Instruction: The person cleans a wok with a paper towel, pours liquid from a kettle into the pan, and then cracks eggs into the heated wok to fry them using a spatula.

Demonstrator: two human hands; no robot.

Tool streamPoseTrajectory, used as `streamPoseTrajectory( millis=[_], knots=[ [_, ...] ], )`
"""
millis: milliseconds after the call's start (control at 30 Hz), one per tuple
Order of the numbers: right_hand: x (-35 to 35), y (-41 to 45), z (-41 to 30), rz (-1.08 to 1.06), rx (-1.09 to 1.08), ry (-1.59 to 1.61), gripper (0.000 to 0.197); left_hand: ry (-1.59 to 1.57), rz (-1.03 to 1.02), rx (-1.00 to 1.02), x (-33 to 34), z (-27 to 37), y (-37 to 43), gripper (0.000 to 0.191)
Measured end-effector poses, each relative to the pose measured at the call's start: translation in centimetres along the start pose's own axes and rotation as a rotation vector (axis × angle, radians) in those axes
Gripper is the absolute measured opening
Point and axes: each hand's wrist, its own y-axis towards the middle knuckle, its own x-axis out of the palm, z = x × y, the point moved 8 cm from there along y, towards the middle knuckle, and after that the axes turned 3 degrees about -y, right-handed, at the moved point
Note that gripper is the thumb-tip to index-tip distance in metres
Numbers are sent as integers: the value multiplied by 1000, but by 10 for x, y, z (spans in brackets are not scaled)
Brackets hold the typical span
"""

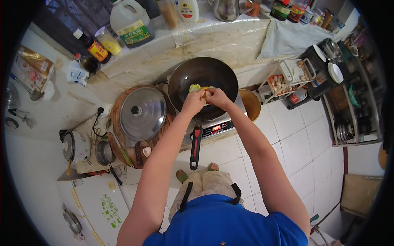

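Observation:
Over a dark wok, my left hand and my right hand meet with their fingertips close together. Both grip a brownish egg, mostly hidden by the fingers; how far its shell has split I cannot tell. Just beyond the fingertips, yellowish egg lies in the wok. The wok sits on an induction cooker with a lit red display, and its black and red handle points towards me.
Left of the wok, a round wooden board bears a metal lid, a slotted turner, a knife and an eggshell. A small saucepan stands beside it. Bottles, including a large jug, line the ledge behind. A brown basin is at right.

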Motion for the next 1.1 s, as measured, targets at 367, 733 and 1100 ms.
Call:
streamPoseTrajectory(
  millis=[367,733,1100],
  knots=[
    [-19,-46,-111,589,-681,-735,35,374,261,294,-51,8,-1,43],
    [37,-102,-121,498,-257,-171,34,-1299,95,-492,-42,-77,-119,33],
    [290,-153,-42,268,-210,63,40,-1184,-157,-672,-103,-151,-299,31]
  ],
)
